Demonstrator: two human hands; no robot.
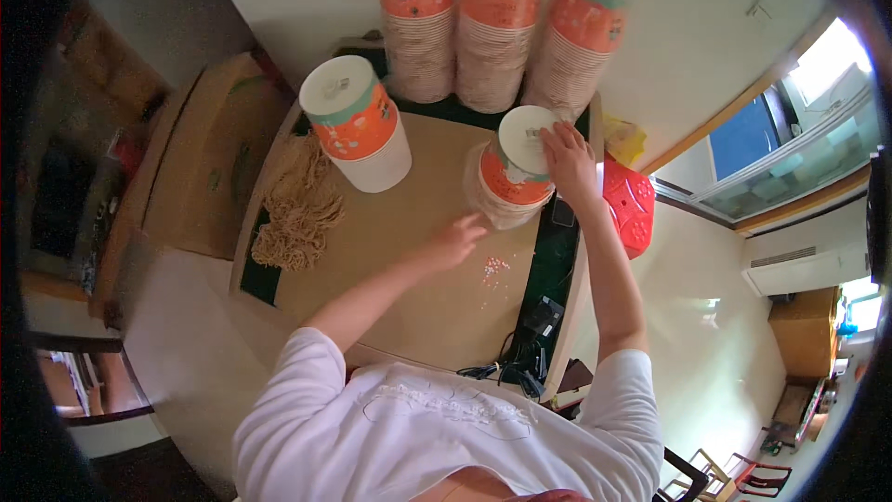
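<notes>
Brown cardboard (pixel 400 293) covers most of a green-topped table (pixel 262 281). My right hand (pixel 571 158) is spread over the top rim of one bagged stack (pixel 517 184) of orange-and-green paper tubs, near the table's right side; I cannot tell how firmly it grips. My left hand (pixel 455 240), blurred, is loosely curled and visibly holds nothing, close to the stack's base; contact is unclear. A sideways push at the rim could tip the stack, as nothing clearly braces its foot; loose plastic might snag. Around the bagged stack: three tall stacks (pixel 499 19) beyond, one shorter stack (pixel 358 130) and one cord heap (pixel 299 209) leftward, one red stool (pixel 629 209) rightward, scattered pale bits (pixel 494 267), too small to count, nearer me.
</notes>
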